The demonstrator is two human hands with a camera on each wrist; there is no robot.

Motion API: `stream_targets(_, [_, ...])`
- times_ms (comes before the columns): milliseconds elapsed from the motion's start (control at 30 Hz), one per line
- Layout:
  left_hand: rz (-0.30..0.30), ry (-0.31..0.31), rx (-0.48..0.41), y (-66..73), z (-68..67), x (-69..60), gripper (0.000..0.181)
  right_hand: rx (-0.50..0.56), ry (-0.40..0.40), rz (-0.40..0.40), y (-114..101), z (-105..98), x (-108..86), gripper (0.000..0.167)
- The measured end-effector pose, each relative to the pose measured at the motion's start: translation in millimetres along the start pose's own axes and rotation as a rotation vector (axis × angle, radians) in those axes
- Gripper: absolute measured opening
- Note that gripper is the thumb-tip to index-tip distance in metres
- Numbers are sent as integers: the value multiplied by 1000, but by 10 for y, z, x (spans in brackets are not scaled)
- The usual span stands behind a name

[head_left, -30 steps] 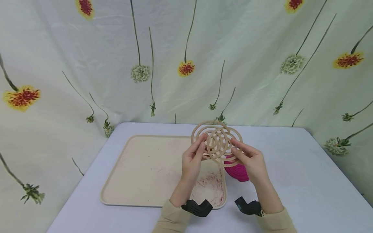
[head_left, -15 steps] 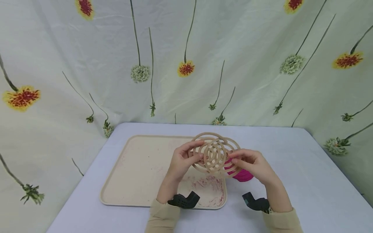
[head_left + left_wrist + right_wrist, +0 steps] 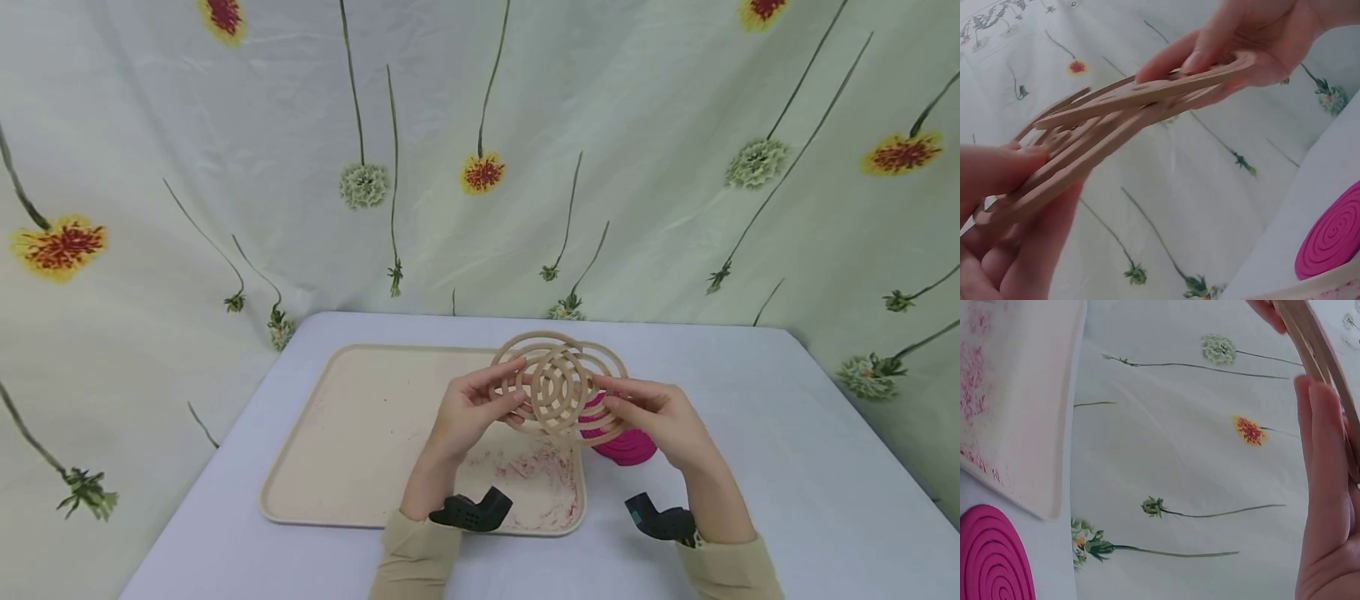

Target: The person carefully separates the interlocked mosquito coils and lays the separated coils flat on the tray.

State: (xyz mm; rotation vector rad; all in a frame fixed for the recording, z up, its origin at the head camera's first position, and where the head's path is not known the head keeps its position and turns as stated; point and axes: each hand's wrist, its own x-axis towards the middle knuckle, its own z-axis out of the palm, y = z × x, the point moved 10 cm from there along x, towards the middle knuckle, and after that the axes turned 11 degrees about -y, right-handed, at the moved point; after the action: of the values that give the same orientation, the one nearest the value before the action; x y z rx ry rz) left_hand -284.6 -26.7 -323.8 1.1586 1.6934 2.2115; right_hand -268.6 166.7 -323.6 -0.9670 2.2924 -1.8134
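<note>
A light brown wooden trivet of overlapping rings is held up above the tray's right end and the table. My left hand pinches its left side between thumb and fingers. On the opposite side my right hand pinches the rings in the same way. Seen nearly edge-on in the left wrist view, the trivet shows several thin layers standing partly apart. Behind and below it, a bright pink spiral disc lies on the table, partly covered by the rings and right hand in the head view.
A cream tray with reddish smears in its near right corner lies on the white table. The pink disc sits right beside the tray's right edge. A flower-printed cloth hangs behind the table.
Since a second ago, my hands have come down slightly and moved a little apart, still holding the trivet. Its rings overlap differently, and more of the pink disc shows.
</note>
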Motion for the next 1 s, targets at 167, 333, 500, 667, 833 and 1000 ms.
stream_targets(167, [122,198,-84,7,-33,25,42,136,174,-74,-12,-21,23,29])
stream_targets(333, [205,384,-110,-36,11,-1,42,335,372,-133,36,-3,29,29])
stream_targets(500, [216,464,-92,-100,112,-12,41,433,537,-123,111,48,14,29])
stream_targets(667, [101,371,-78,-133,94,27,37,292,433,-20,102,40,36,35])
stream_targets(833, [18,177,-32,-104,44,48,33,103,188,43,34,23,54,49])
stream_targets(1000, [-41,-42,6,-84,98,33,34,-26,15,38,-21,-31,-16,32])
